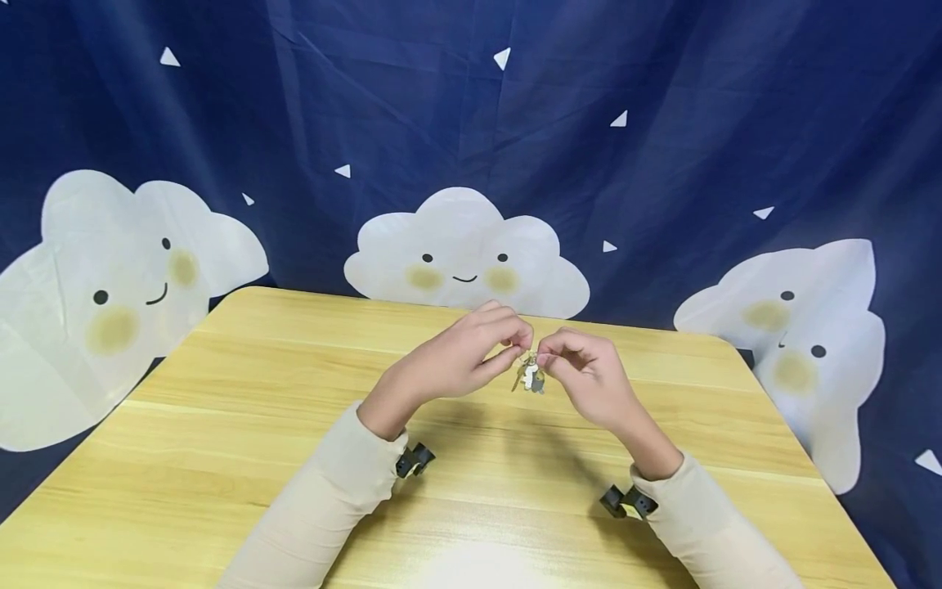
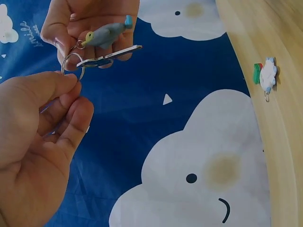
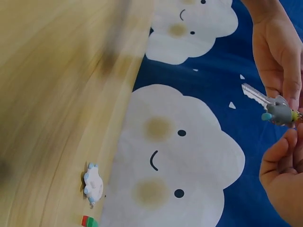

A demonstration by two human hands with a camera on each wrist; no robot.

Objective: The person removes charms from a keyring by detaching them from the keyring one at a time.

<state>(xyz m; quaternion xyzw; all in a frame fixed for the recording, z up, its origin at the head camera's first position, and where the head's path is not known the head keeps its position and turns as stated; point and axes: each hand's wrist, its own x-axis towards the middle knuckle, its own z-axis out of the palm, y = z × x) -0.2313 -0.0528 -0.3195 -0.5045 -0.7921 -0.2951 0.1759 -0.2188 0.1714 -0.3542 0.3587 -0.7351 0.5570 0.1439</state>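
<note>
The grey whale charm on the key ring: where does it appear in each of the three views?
Head: the grey whale charm hangs at centre, between both hands, too small to see well.
Left wrist: top left, under the right hand, above the key.
Right wrist: right edge, beside the key.
Shared landmark: the key.

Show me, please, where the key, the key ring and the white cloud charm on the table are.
key (image 2: 116,53), left wrist view, on its blade.
key ring (image 2: 71,64), left wrist view, on its wire loop.
white cloud charm (image 3: 93,183), right wrist view, on its body.
</note>
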